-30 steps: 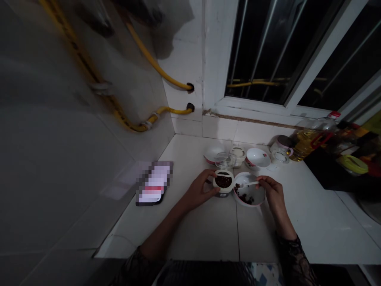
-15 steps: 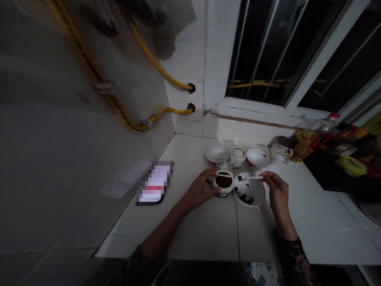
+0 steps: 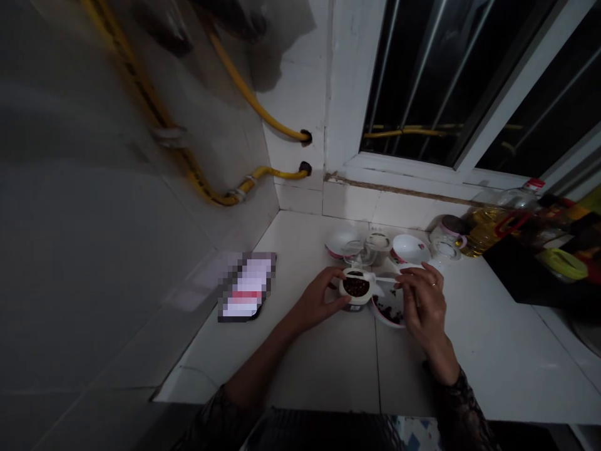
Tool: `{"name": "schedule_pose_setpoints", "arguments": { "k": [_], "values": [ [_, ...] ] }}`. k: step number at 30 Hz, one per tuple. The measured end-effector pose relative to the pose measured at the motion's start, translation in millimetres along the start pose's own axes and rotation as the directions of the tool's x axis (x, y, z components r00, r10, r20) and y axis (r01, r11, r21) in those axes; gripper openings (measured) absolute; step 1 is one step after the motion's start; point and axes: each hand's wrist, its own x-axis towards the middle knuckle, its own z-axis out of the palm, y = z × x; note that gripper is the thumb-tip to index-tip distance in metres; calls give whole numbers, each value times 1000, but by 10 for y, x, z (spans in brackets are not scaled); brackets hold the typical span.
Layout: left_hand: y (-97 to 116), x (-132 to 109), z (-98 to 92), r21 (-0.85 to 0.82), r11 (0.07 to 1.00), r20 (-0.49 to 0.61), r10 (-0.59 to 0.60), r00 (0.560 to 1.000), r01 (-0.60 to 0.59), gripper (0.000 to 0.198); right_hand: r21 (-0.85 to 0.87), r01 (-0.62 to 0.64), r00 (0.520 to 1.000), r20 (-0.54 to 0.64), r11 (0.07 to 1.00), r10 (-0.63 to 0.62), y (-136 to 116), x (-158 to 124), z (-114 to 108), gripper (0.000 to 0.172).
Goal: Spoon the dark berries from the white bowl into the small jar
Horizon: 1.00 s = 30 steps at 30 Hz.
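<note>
My left hand (image 3: 323,293) is closed around the side of a small seasoning jar (image 3: 355,299), white-rimmed with its clear lid flipped up. Dark reddish-brown bits, perhaps peppercorns, fill the jar. Between the fingers of my right hand (image 3: 425,304) is the handle of a small white spoon (image 3: 382,279). The spoon's head is at the jar's right rim, over or just inside the opening; I cannot tell which. Right beside the jar, partly hidden under my right hand, a white bowl (image 3: 387,319) with a pink rim holds some of the same dark bits.
Behind stand two more bowls, one at left (image 3: 335,244) and one at right (image 3: 410,248), with another lidded jar (image 3: 378,244) between them. A glass jar (image 3: 446,238) and an oil bottle (image 3: 483,228) are farther right. A phone (image 3: 248,287) lies left.
My right hand has moved left with the spoon, from above the bowl to the jar's opening. My left hand keeps its hold on the jar. The view has shifted slightly.
</note>
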Motion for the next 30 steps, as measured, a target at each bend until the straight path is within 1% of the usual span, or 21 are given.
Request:
{"name": "schedule_pose_setpoints", "arguments": {
  "k": [2,3,6,7,9,12,14,15,17,19,20,22,27,30],
  "values": [
    [-2,-2,0,2,1000,-3,-8,1000,8,30,-21,-90,996,-23,996,90,145,-39,-51,18],
    [0,-2,0,0,1000,-3,-10,1000,10,30,-33,-131,991,-4,991,131,226,-64,-70,17],
    [9,-1,-3,-6,1000,3,-9,1000,9,31,-76,-210,961,169,975,221,428,-146,-84,18],
    [10,0,-3,-6,1000,2,-9,1000,9,31,-83,-232,948,204,969,244,464,-172,-71,18],
    [9,0,-3,-5,1000,-3,-12,1000,12,31,-55,-282,921,264,958,287,474,-213,-26,19],
    [10,1,-1,-12,1000,-13,-16,1000,16,31,45,-408,876,300,912,377,386,-238,58,20],
    [15,1,-1,-16,1000,-15,-15,1000,15,30,99,-514,835,283,852,471,322,-235,94,20],
    [19,2,-2,-17,1000,-12,-14,1000,14,30,127,-570,807,273,812,524,300,-231,104,21],
    [23,3,-4,-20,1000,-4,-14,1000,14,29,196,-675,735,271,712,622,283,-224,107,22],
    [22,4,-5,-25,1000,-4,-14,1000,14,30,279,-747,664,286,603,691,291,-221,101,23],
    [19,4,-5,-26,1000,-4,-15,1000,15,30,316,-766,640,291,560,712,300,-222,99,23],
    [15,5,-5,-26,999,-9,-19,1000,19,30,368,-778,614,280,508,738,321,-224,101,24],
    [22,8,-2,-28,999,-11,-31,999,30,30,418,-788,576,244,452,780,377,-230,107,25],
    [24,8,1,-31,999,-9,-30,999,30,30,445,-785,566,234,431,790,411,-230,79,23]
  ]
}}
